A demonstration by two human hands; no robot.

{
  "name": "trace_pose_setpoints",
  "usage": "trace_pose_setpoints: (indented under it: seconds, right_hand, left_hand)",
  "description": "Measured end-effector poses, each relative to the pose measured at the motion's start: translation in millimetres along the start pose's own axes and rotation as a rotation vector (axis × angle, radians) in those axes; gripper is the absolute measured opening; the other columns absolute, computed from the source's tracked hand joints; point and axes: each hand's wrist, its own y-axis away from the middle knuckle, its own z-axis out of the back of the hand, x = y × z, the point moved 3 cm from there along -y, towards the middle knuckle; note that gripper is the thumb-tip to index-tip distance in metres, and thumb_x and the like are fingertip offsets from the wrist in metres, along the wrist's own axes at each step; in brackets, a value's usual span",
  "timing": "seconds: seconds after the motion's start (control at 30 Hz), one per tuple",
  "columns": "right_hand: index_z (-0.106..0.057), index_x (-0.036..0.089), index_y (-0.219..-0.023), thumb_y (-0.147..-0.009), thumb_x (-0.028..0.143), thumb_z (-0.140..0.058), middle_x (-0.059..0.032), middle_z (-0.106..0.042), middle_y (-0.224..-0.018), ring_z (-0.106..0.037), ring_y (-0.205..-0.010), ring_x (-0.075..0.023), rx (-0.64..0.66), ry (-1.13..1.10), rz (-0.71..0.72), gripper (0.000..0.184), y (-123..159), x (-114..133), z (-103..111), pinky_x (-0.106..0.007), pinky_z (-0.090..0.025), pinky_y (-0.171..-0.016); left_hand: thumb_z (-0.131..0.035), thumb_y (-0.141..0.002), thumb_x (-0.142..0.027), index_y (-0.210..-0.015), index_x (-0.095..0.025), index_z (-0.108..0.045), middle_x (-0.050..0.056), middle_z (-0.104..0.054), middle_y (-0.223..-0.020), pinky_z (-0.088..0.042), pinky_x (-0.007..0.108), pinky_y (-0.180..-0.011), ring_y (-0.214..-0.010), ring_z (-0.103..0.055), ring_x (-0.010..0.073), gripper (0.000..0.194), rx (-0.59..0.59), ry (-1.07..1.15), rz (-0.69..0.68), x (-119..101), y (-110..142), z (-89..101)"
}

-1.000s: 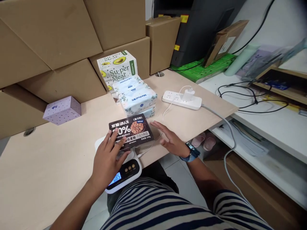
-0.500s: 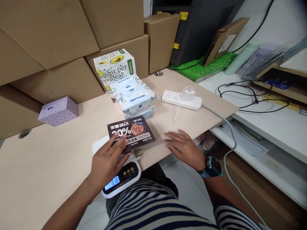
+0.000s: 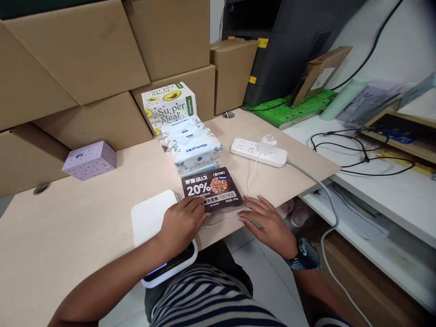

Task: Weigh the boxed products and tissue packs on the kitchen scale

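Note:
A flat black snack box [image 3: 213,189] printed with "20%" lies on the wooden desk [image 3: 75,227], just right of a white kitchen scale [image 3: 150,215]. My left hand [image 3: 180,225] reaches across the scale and its fingertips grip the box's near left edge. My right hand [image 3: 269,222], with a watch on the wrist, rests flat and open on the desk edge beside the box's right corner, next to a white cable [image 3: 250,170]. The scale's display is hidden under my left forearm.
Tissue packs [image 3: 194,145] and a "Su-per Meal" box [image 3: 169,105] stand behind the black box. A white power strip [image 3: 257,152] lies to the right, a small lilac box [image 3: 90,159] to the left. Cardboard cartons [image 3: 85,63] line the back. A lower white desk [image 3: 391,181] carries cables.
The black box has moved off the scale's platform to the right onto the desk, with my left hand following it. My right hand stayed near the desk edge.

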Motion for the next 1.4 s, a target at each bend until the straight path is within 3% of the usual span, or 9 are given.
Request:
trace_pose_setpoints:
  seconds: [0.2,0.4,0.6,0.83,0.97,1.07,1.2,1.3,1.4]
  right_hand:
    - [-0.084,0.028,-0.111,-0.108,0.031,-0.061,-0.0107,-0.085,-0.125,-0.078,-0.131,-0.0355,-0.046,-0.054,-0.022,0.024,7,3,1,-0.069,-0.060,-0.114]
    - [-0.075,0.026,-0.120,-0.107,0.039,-0.065,-0.0102,-0.087,-0.117,-0.084,-0.114,-0.0299,-0.207,-0.183,-0.162,0.021,0,1,-3,-0.061,-0.064,-0.114]
    - [-0.072,0.027,-0.112,-0.108,0.040,-0.062,-0.0091,-0.087,-0.114,-0.084,-0.110,-0.0291,-0.194,-0.125,-0.144,0.017,-14,3,-6,-0.061,-0.060,-0.114]
    - [-0.071,0.023,-0.099,-0.110,0.031,-0.060,-0.0076,-0.085,-0.103,-0.082,-0.098,-0.0251,-0.228,0.077,0.015,0.018,-17,6,-4,-0.050,-0.059,-0.107]
    - [-0.074,0.020,-0.095,-0.109,0.031,-0.060,-0.0106,-0.084,-0.103,-0.081,-0.096,-0.0282,-0.224,0.158,0.096,0.023,-9,2,-7,-0.053,-0.059,-0.104]
    - [-0.077,0.018,-0.096,-0.106,0.029,-0.063,-0.0144,-0.084,-0.110,-0.081,-0.108,-0.0338,-0.235,0.147,0.108,0.020,1,-7,-11,-0.058,-0.060,-0.106]
    - [-0.082,0.017,-0.100,-0.103,0.024,-0.065,-0.0178,-0.085,-0.116,-0.081,-0.118,-0.0354,-0.387,-0.072,0.038,0.019,7,-19,-16,-0.059,-0.062,-0.108]
    - [-0.083,0.016,-0.094,-0.104,0.036,-0.064,-0.0169,-0.086,-0.109,-0.083,-0.111,-0.0331,-0.606,-0.359,-0.227,0.029,1,-27,-21,-0.058,-0.064,-0.105]
    - [-0.081,0.017,-0.086,-0.096,0.059,-0.072,-0.0135,-0.084,-0.095,-0.082,-0.094,-0.0318,-0.971,-0.590,-0.572,0.044,-1,-34,-26,-0.063,-0.066,-0.102]
  left_hand:
    - [-0.071,-0.105,-0.029,-0.098,-0.016,-0.077,0.008,-0.088,-0.115,-0.071,0.037,-0.070,-0.101,-0.084,0.0257,0.017,0.036,-0.019,0.014,-6,0,-1.0]
    - [-0.077,-0.101,-0.029,-0.097,-0.017,-0.074,0.006,-0.087,-0.112,-0.066,0.037,-0.063,-0.092,-0.081,0.0250,0.013,0.062,-0.061,0.035,-12,-4,-1.4]
    - [-0.079,-0.100,-0.033,-0.102,-0.018,-0.073,0.004,-0.085,-0.111,-0.062,0.037,-0.063,-0.095,-0.078,0.0253,0.016,0.213,-0.075,0.099,-9,-8,-4.1]
    - [-0.069,-0.107,-0.040,-0.117,-0.018,-0.073,0.010,-0.081,-0.124,-0.065,0.041,-0.085,-0.117,-0.074,0.0303,0.025,0.491,0.135,0.268,-7,-21,-5.4]
    - [-0.068,-0.106,-0.047,-0.145,-0.021,-0.063,0.012,-0.074,-0.148,-0.063,0.049,-0.110,-0.139,-0.067,0.0312,0.047,0.391,0.398,0.367,2,-13,-1.5]
    - [-0.063,-0.107,-0.055,-0.150,-0.025,-0.060,0.010,-0.066,-0.160,-0.052,0.053,-0.128,-0.154,-0.057,0.0295,0.052,0.149,0.529,0.497,44,7,0.6]
    - [-0.060,-0.106,-0.045,-0.161,-0.020,-0.048,0.014,-0.053,-0.172,-0.040,0.047,-0.137,-0.162,-0.049,0.0288,0.061,-0.154,0.307,0.931,160,47,0.5]
    - [-0.058,-0.106,-0.039,-0.167,-0.013,-0.042,0.020,-0.043,-0.178,-0.026,0.053,-0.142,-0.172,-0.030,0.0361,0.068,-0.102,0.020,1.235,250,70,1.2]
    - [-0.068,-0.100,-0.044,-0.173,-0.009,-0.032,0.025,-0.020,-0.186,-0.012,0.065,-0.142,-0.177,-0.001,0.0444,0.088,0.056,-0.091,1.279,314,79,6.4]
